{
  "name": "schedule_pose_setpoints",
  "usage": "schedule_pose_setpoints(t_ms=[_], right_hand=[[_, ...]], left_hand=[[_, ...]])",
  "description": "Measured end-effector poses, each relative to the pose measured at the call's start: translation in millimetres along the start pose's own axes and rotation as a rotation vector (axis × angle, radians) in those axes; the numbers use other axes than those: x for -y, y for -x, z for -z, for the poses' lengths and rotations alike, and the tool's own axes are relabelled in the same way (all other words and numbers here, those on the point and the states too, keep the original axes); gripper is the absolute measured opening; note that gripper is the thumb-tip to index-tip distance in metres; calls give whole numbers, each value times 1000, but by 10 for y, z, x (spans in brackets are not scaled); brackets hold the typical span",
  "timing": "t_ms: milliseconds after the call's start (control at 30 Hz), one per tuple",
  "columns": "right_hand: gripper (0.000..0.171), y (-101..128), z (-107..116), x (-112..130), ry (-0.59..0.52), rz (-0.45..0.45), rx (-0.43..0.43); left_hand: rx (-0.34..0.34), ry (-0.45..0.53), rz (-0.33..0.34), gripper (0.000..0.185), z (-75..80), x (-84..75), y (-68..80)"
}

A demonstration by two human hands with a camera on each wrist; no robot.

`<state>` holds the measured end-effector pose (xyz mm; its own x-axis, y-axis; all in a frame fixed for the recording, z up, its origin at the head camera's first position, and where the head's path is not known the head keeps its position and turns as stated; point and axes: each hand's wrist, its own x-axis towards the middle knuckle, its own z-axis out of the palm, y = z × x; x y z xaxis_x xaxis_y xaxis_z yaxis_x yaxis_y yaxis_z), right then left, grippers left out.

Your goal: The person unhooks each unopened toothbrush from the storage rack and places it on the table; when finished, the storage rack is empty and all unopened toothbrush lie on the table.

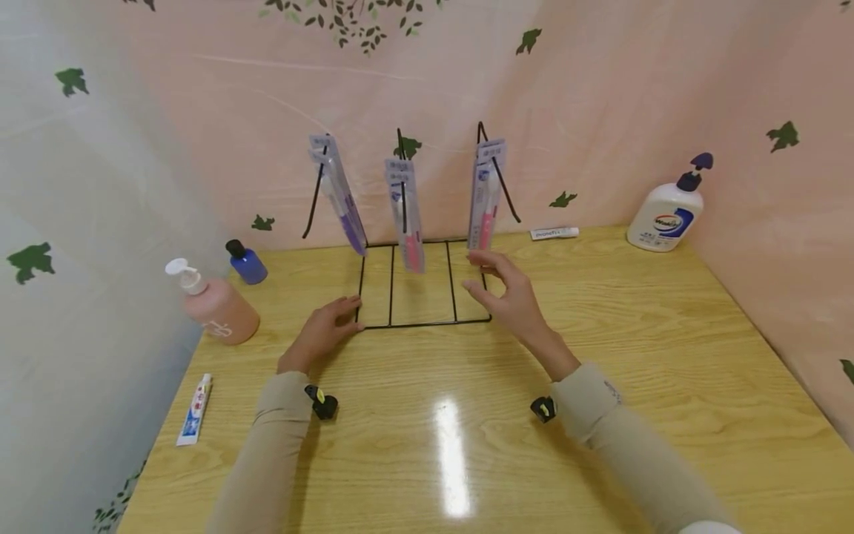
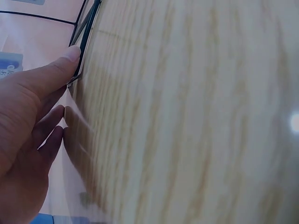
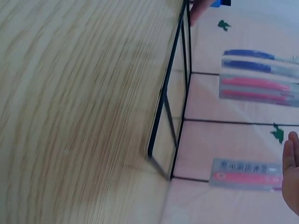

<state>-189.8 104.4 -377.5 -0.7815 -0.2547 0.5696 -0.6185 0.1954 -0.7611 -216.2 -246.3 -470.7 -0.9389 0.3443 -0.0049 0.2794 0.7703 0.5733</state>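
Observation:
A black wire display rack (image 1: 423,324) stands on the table, with packaged toothbrushes hanging from its three hooks. My left hand (image 1: 323,334) holds the rack's front left corner; in the left wrist view, the thumb (image 2: 70,55) lies on the wire. Purple toothbrushes (image 1: 345,211) hang on the left hook, pink toothbrushes (image 1: 412,245) on the middle one. Just below the pink toothbrush pack (image 1: 487,215) on the right hook is my right hand (image 1: 510,300), thumb and fingers spread apart with nothing between them. Whether its fingertips touch that pack, I cannot tell.
On the left stand a pink pump bottle (image 1: 223,311) and a blue bottle (image 1: 248,265), with a toothpaste tube (image 1: 195,411) lying nearer. Behind right are a small white tube (image 1: 554,233) and a white pump bottle (image 1: 663,215). A patterned curtain (image 1: 600,96) borders the table.

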Motion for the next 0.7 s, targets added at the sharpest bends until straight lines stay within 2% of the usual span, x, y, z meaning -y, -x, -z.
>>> schedule_pose_setpoints(t_ms=[200, 333, 433, 700], right_hand=[[42, -82, -318, -83, -34, 35, 32], [44, -148, -568, -198, -61, 92, 49], [44, -209, -734, -193, -68, 120, 65], [48, -403, -1110, -112, -49, 73, 121]], left_hand=[[4, -10, 0, 59, 6, 17, -4], [20, -17, 19, 59, 5, 38, -10], [29, -4, 40, 59, 11, 39, -11], [33, -12, 48, 59, 18, 39, -18]])
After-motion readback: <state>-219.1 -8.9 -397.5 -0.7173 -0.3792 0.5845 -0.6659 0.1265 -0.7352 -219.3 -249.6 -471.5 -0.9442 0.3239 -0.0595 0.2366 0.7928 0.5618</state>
